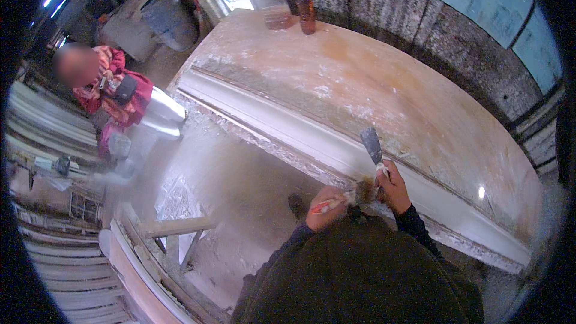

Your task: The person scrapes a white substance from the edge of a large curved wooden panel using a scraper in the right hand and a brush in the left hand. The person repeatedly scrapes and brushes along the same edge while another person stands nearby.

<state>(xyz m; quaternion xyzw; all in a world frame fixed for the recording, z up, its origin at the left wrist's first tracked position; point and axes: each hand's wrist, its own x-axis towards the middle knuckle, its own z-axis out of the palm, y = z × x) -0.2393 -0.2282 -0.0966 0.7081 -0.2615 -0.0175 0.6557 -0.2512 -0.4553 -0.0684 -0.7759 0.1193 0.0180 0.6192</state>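
Note:
My left hand (326, 210) is closed round the red and white handle of a paintbrush. The brush's tan bristles (365, 192) point toward my right hand (393, 187), close to its fingers. Whether they touch it I cannot tell. In that right hand a putty knife (371, 145) is gripped by its whitish, smeared handle, its grey blade pointing up and away. Beneath and beyond both hands a long white moulding (288, 121) lies in its trough along the near edge of the table (414, 99).
A large clear jug (275, 6) with a yellow cap and a red-capped bottle (306, 12) stand at the table's far end. To the left, another person (123, 87) in red stands on the dusty floor. A wooden frame (180, 227) is at lower left. A stained wall borders the table's far side.

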